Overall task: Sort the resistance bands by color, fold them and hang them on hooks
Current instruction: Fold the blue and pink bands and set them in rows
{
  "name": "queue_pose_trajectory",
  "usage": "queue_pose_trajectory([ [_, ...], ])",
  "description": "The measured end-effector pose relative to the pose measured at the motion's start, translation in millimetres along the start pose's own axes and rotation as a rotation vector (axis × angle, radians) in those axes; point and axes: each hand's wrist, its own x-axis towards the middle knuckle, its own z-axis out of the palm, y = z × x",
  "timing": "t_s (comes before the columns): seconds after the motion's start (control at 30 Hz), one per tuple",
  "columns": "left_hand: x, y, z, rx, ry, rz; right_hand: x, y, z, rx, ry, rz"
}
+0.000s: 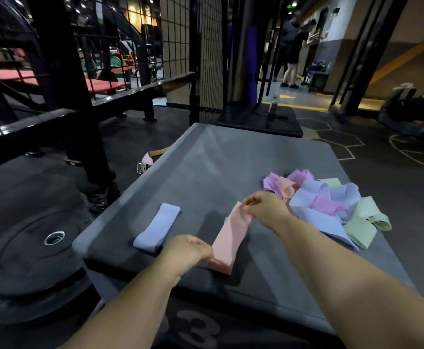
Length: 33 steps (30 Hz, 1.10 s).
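Peach band gripped by left hand, right hand; 1 lilac band beside.

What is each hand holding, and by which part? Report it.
Both hold one peach band. The left hand pinches its near end, and the right hand pinches its far end.

Band pile right — far mat open.
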Motion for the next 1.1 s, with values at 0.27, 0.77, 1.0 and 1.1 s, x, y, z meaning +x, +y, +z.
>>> queue_pose_trajectory([
  [0.27, 12.4, -14.0, 3.7, 0.124, -0.077, 0.016, 19.8, -7.3, 27.8, -0.218, -0.076, -0.011],
  [0.77, 15.2, -12.8, 2.4, 0.417, -0.072, 0.068, 15.6, 13.9, 42.8, -0.242, -0.048, 0.027],
  [1.0, 13.3, -11.2, 6.5, 0.555, -0.035, 0.103, 13.3, 17.7, 46.3, -0.254, -0.056, 0.015],
  [1.1, 12.4, -10.9, 7.4, 0.542, -0.03, 0.125, 12.5, 19.4, 48.0, -0.221, -0.041, 0.015],
])
